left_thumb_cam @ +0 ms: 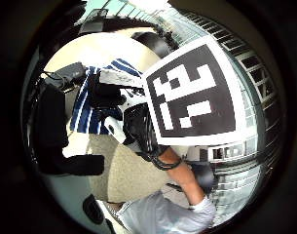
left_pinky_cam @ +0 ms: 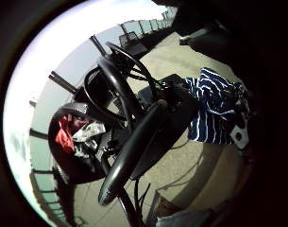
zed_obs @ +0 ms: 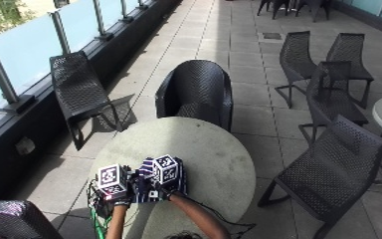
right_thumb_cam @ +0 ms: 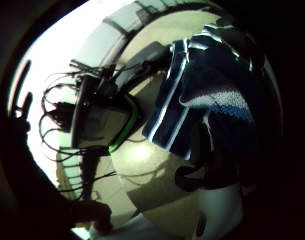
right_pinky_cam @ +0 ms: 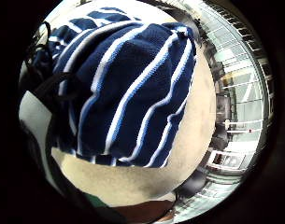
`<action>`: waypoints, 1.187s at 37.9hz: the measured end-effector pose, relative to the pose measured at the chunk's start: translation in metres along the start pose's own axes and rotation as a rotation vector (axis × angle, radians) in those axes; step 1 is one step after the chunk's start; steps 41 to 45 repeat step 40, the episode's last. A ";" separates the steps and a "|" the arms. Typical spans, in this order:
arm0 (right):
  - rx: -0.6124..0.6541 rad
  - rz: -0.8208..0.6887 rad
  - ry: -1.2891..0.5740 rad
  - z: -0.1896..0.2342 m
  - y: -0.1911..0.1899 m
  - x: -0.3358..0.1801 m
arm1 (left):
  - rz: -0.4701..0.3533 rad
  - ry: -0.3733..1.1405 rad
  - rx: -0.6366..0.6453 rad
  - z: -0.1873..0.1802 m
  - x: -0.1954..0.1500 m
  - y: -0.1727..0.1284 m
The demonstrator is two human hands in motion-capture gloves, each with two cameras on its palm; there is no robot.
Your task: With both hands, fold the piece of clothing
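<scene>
A navy garment with white stripes lies bunched on the near side of the round grey table. My right hand is on top of it and grips a fold; its black fingers curl onto the cloth. The cloth bulges right against that palm, and part of it hangs lifted above the tabletop. My left hand sits at the garment's left edge. One of its fingers stretches out straight, apart from the striped cloth.
A small device with cables rests on the table near my left hand. Black wicker chairs stand around: one behind the table, one to the left, one to the right. A glass railing runs along the left.
</scene>
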State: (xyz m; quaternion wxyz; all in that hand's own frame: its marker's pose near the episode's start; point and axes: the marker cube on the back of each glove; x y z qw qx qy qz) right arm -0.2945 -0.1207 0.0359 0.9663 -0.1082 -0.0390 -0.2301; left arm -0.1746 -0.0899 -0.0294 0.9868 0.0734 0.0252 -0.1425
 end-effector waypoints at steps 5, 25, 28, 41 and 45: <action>-0.054 -0.074 0.020 -0.012 0.037 0.060 | 0.029 -0.022 -0.027 0.000 0.012 0.002; 0.411 0.455 0.287 -0.095 0.113 0.259 | 0.160 -0.029 0.036 0.003 0.099 0.008; 0.452 0.448 0.270 -0.099 0.114 0.255 | 0.177 -0.033 0.027 0.007 0.105 0.009; 0.470 0.421 0.273 -0.094 0.116 0.243 | 0.205 -0.015 0.015 0.010 0.115 0.013; 0.470 0.421 0.273 -0.094 0.116 0.243 | 0.205 -0.015 0.015 0.010 0.115 0.013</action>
